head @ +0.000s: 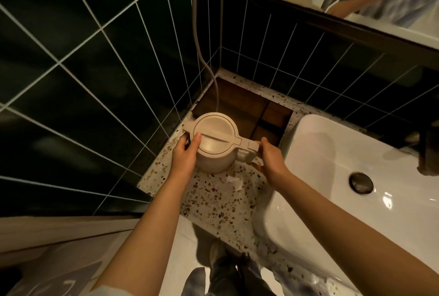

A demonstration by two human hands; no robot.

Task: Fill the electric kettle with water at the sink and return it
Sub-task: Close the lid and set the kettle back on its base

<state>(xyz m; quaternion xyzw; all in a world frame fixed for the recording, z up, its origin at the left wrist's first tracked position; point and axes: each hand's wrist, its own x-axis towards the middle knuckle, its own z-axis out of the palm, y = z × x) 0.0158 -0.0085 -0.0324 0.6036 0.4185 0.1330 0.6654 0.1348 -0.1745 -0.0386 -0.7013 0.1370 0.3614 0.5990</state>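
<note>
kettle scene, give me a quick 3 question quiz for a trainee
1. True or false: the kettle has its lid closed.
2. Which hand is at the kettle's handle? A) left hand B) right hand C) neither
3. Fill in: the kettle stands on the speckled counter, to the ____ of the white sink.

Key
1. True; the lid sits flat on top.
2. B; the right hand is on the handle, while the left hand is against the body on the other side.
3. Left.
</note>
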